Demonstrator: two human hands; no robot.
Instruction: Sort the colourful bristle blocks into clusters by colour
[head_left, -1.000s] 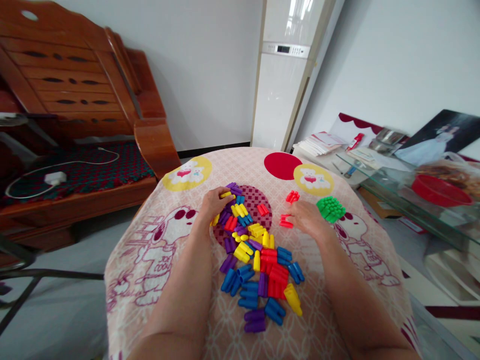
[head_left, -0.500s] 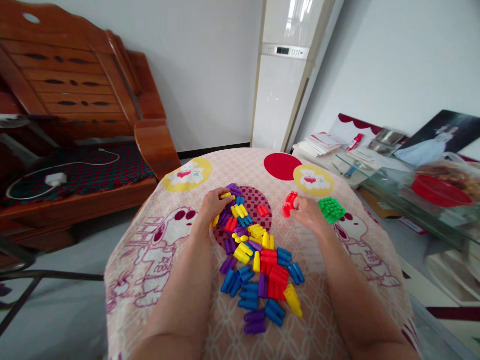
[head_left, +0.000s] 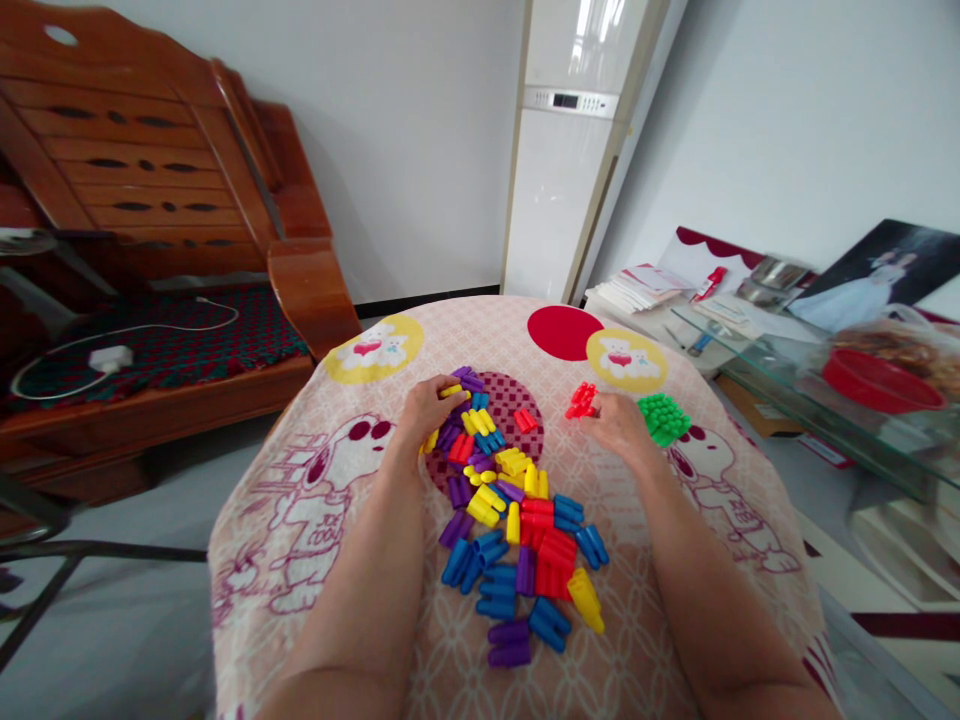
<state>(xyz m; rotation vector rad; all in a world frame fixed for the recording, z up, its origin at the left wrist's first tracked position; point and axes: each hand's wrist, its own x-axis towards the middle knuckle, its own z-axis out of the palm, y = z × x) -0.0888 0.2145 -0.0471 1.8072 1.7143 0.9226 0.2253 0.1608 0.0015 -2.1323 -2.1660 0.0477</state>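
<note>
My left hand [head_left: 430, 409] rests at the far left of the loose pile, fingers closed, a yellow bullet-shaped building block [head_left: 451, 391] between its thumb and fingers. To the right, my right hand [head_left: 615, 422] is closed on red bullet-shaped building blocks [head_left: 582, 400], which sit close together at its fingertips; its other fingers are partly hidden. Another red block [head_left: 525, 420] lies alone between the two hands. Purple, blue, yellow and red blocks, such as a blue one [head_left: 550, 625], spread from my left hand toward me.
A compact cluster of green blocks [head_left: 664, 420] stands just right of my right hand. The patterned cloth [head_left: 600, 660] covers a round table. A wooden bench [head_left: 150, 150] is at left; a glass shelf [head_left: 795, 390] with a red bowl [head_left: 881, 380] is at right.
The lower red block at my right fingertips has moved up against the other red ones, and they now form one tighter group. My left hand has stayed in place.
</note>
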